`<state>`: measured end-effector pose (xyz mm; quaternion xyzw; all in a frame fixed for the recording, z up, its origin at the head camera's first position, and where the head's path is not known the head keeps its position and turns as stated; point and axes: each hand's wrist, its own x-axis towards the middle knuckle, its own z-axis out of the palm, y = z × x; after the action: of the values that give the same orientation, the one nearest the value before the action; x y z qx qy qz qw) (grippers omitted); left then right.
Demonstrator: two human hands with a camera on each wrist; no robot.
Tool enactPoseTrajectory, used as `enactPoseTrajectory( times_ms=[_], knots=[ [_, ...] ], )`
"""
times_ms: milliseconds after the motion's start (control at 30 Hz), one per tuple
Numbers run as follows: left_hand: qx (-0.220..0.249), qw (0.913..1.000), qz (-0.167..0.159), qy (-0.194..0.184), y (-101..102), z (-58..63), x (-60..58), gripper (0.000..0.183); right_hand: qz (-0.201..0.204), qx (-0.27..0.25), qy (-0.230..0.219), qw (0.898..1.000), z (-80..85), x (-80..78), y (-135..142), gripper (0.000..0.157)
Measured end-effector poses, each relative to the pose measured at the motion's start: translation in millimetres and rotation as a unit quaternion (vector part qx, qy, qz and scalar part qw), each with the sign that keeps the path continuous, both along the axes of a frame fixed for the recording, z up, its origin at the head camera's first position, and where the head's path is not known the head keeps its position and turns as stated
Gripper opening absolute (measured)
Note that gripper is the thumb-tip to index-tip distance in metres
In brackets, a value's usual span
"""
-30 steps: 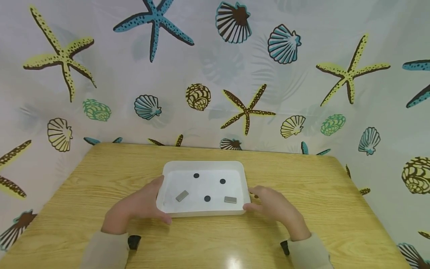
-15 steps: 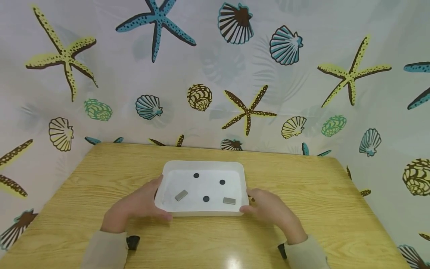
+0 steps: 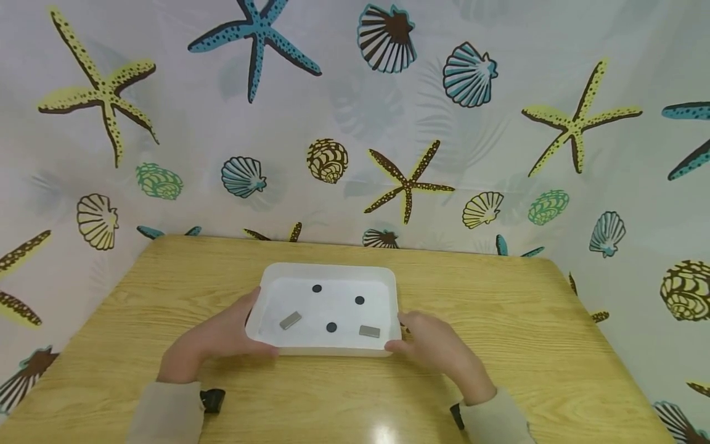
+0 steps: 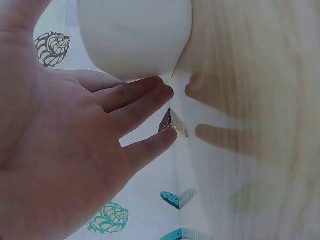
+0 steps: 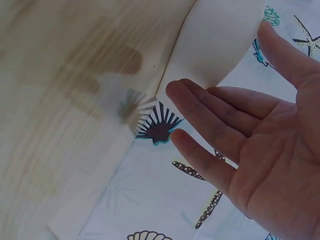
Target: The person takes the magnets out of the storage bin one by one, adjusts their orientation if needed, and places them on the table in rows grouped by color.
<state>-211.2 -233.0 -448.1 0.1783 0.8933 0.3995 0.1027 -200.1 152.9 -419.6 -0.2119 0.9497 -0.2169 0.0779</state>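
Note:
A white rectangular tray (image 3: pixel 322 352) stands on the wooden table between my hands. On its floor are three small black discs (image 3: pixel 331 327) and two silver-grey rectangular bars (image 3: pixel 370 332). My left hand (image 3: pixel 222 333) spans the near left corner, thumb along the front wall and fingers at the left end. In the left wrist view, its fingers (image 4: pixel 145 102) are nearly straight against the tray's end. At the near right corner, my right hand (image 3: pixel 435 345) has its thumb by the front and its fingers by the side. The right wrist view shows those fingers (image 5: pixel 215 110) extended, fingertips at the wall.
The light wood table (image 3: pixel 488 296) stretches around the tray. Behind it and at the sides hangs a white curtain (image 3: pixel 344 111) printed with starfish and shells. A dark wrist-worn piece (image 3: pixel 213 401) shows at my left sleeve.
The tray has shifted slightly to the left, and both hands have moved with it. The discs and bars keep their places inside it.

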Motion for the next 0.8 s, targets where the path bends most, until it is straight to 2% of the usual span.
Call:
enactPoseTrajectory(
  times_ms=[133,233,400,633,700,800],
  knots=[
    [-0.026,0.9992,0.024,-0.020,-3.8,2.0,2.6,0.139,0.009,0.016,0.007,1.000,0.5,0.1,-4.9,0.052],
    [-0.026,0.9990,0.027,-0.025,-6.2,2.9,3.0,0.138,0.016,0.027,0.015,0.999,2.5,0.2,-7.9,0.048],
    [-0.023,0.9993,0.020,-0.021,-7.3,7.9,4.1,0.135,0.021,0.047,0.029,0.998,3.8,0.5,-11.5,0.051],
    [-0.040,0.9963,0.037,-0.067,-9.3,13.7,6.0,0.141,0.037,0.069,0.050,0.996,4.4,1.5,-16.8,0.057],
    [-0.049,0.9949,0.044,-0.076,-10.3,13.6,6.6,0.142,0.041,0.078,0.053,0.995,5.2,1.0,-17.7,0.052],
    [-0.055,0.9942,0.046,-0.080,-11.1,13.3,7.2,0.143,0.042,0.090,0.054,0.994,8.4,-0.9,-18.6,0.037]
  ],
)
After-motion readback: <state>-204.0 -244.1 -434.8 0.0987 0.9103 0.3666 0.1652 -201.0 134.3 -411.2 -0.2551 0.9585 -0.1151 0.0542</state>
